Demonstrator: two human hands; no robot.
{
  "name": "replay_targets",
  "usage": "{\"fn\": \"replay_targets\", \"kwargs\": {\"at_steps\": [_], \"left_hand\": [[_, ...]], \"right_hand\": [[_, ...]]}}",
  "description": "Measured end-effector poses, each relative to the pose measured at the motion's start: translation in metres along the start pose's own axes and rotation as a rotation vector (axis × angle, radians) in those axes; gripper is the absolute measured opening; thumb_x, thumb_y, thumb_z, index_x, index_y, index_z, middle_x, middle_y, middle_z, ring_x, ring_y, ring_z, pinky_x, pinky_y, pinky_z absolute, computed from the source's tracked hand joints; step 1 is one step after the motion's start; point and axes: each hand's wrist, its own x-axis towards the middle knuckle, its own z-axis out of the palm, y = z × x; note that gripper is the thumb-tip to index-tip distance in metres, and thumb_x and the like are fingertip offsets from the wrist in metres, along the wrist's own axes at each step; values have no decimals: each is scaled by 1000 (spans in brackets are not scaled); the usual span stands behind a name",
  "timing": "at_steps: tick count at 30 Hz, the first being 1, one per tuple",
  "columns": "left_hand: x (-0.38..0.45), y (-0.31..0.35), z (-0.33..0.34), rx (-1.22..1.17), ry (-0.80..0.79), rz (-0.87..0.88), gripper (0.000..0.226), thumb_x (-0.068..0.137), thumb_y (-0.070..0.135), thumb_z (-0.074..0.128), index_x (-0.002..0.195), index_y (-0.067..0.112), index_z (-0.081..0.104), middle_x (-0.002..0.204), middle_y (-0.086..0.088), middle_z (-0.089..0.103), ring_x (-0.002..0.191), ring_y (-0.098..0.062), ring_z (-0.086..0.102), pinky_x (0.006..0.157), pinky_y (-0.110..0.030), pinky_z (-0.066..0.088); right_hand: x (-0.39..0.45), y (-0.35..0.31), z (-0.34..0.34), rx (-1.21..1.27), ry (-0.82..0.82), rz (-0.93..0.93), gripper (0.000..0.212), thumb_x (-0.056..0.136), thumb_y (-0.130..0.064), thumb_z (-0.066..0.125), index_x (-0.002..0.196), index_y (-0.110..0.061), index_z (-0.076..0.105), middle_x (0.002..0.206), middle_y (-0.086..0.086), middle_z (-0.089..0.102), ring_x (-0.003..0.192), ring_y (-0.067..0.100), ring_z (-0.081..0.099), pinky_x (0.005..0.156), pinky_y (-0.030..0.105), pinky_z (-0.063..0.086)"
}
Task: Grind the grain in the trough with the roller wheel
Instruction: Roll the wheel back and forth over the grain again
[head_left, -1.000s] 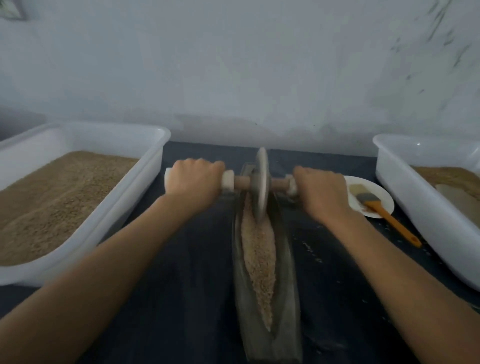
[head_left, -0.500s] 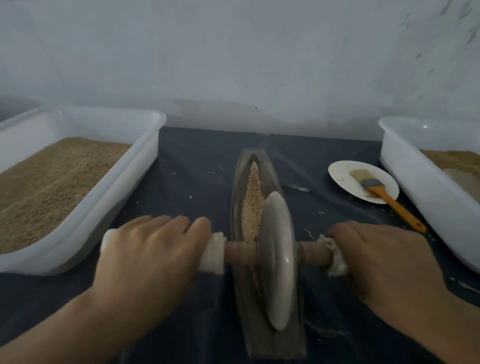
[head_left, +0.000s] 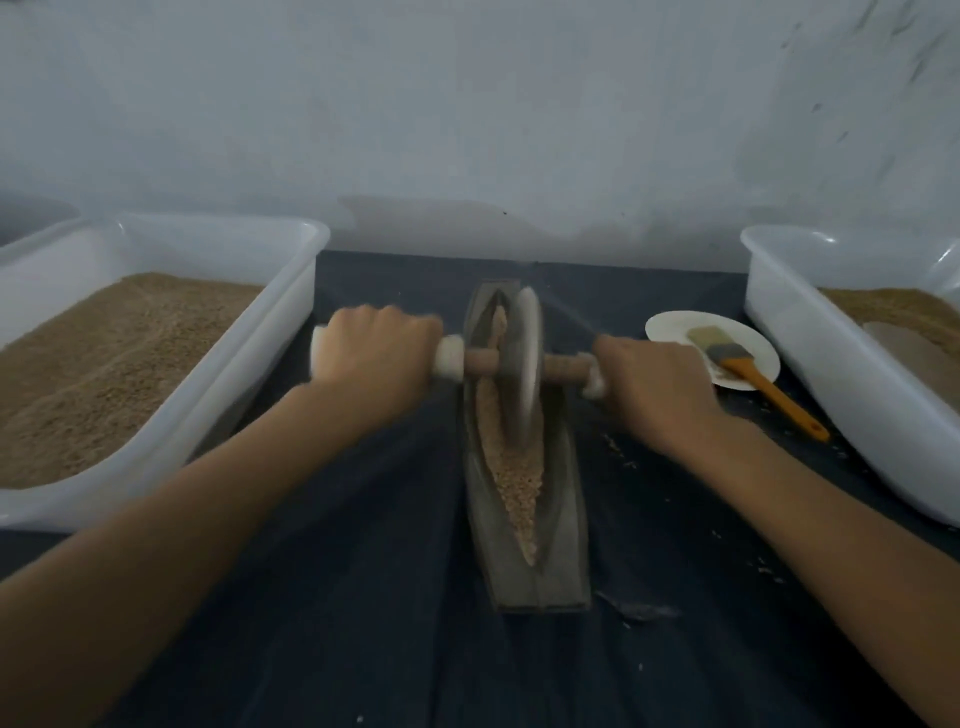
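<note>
A long grey boat-shaped trough (head_left: 566, 545) lies lengthwise on the dark cloth in the middle. Tan grain (head_left: 511, 478) fills its groove. The grey roller wheel (head_left: 524, 364) stands on edge in the far half of the trough, blurred by motion. A wooden axle with white-wrapped ends runs through it. My left hand (head_left: 376, 351) grips the left end of the axle. My right hand (head_left: 657, 382) grips the right end. Both arms reach forward on either side of the trough.
A white tub (head_left: 218, 364) of tan grain stands at the left. Another white tub (head_left: 810, 332) with grain stands at the right. A white plate (head_left: 675, 325) holds a brush with an orange handle (head_left: 769, 395) just right of my right hand. A pale wall rises behind.
The wheel went from the far end to the near end of the trough, and has now rolled back away from me into the far half. Both hands kept their grip.
</note>
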Motion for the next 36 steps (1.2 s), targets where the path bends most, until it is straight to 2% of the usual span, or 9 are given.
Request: {"fn": "replay_targets", "kwargs": {"at_steps": [3,6,10,13,19,24,29,33,36], "left_hand": [[-70,0,-17,-62,4,105,41,69,42,75,77,36,35,58,13,40,48,-8,42,46,-23,23],[-106,-5,-32,-164,31,184,63,51,35,83,74,37,24,52,16,26,40,-4,24,45,-16,9],[-73,-2,-6,-68,4,84,43,66,41,77,71,34,34,51,12,36,41,-12,38,44,-22,19],[-11,-3,23,-56,27,-86,28,81,41,62,74,29,38,65,4,53,61,-27,58,54,-29,31],[34,-10,33,-105,26,-123,19,86,38,57,78,28,43,81,-4,62,73,-31,60,60,-33,34],[-61,1,-3,-67,35,34,34,76,41,67,73,32,35,54,12,35,44,-10,34,46,-25,20],[-99,-2,-37,-147,46,190,46,58,41,76,68,34,33,46,13,35,36,-6,26,44,-15,11],[-45,2,-3,31,-10,46,32,79,41,64,73,31,35,56,10,39,48,-16,40,46,-25,21],[12,-4,17,-30,10,-53,22,81,38,59,77,29,39,77,-1,60,70,-31,61,58,-31,35]], "right_hand": [[-59,-8,-41,0,155,-173,32,61,-18,78,73,-17,48,59,2,51,45,25,48,42,28,33],[-85,-10,-64,13,219,-241,23,58,-6,69,68,-14,50,54,3,44,42,22,39,45,26,25],[-54,-11,-40,-30,110,-160,33,55,-8,82,67,-13,52,55,5,51,41,26,47,43,26,24],[10,-7,-12,-149,84,-64,29,65,-18,79,78,-13,54,68,8,63,54,32,59,47,29,26],[63,-4,-4,-171,96,-29,19,80,-27,67,90,-16,56,80,7,68,69,33,62,54,32,28],[-36,-16,-39,-76,92,-133,31,65,-19,81,77,-17,52,64,2,57,50,25,53,45,29,33],[-80,-12,-59,27,25,-182,45,46,-14,88,66,-17,47,51,-2,45,38,21,42,39,26,27],[-31,-11,-25,-37,-44,-76,31,77,-36,66,74,-24,37,63,-1,56,50,27,54,47,35,42],[27,-2,4,-109,45,1,21,84,-35,65,84,-21,48,76,4,64,64,32,61,53,33,39]]}}
